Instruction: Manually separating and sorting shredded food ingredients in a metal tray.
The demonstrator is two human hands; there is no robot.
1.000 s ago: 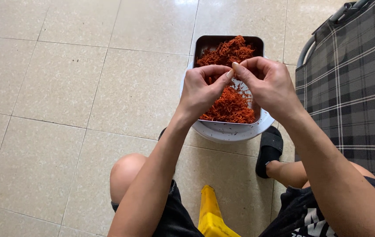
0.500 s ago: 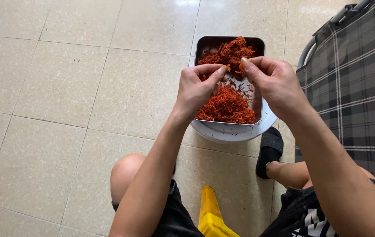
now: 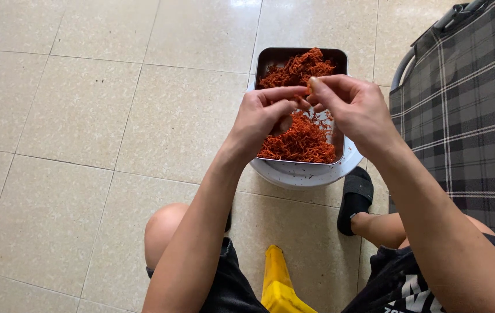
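A dark rectangular metal tray (image 3: 266, 57) heaped with thin orange-red shreds (image 3: 299, 139) rests on a white round basin (image 3: 308, 174) on the tiled floor. Above the tray, my left hand (image 3: 262, 119) and my right hand (image 3: 355, 107) meet fingertip to fingertip. Both pinch a small piece of the orange-red shreds between thumbs and forefingers. The piece itself is mostly hidden by the fingers.
A plaid fabric chair with a metal frame (image 3: 468, 104) stands at the right. My bare knee (image 3: 169, 226) and a foot in a black sandal (image 3: 356, 197) flank the basin. A yellow object (image 3: 279, 284) lies between my legs. Beige floor tiles (image 3: 85, 116) spread to the left.
Both hands have shifted slightly up over the tray, and the fingertips stay pinched together on the shreds. The tray and basin have not moved.
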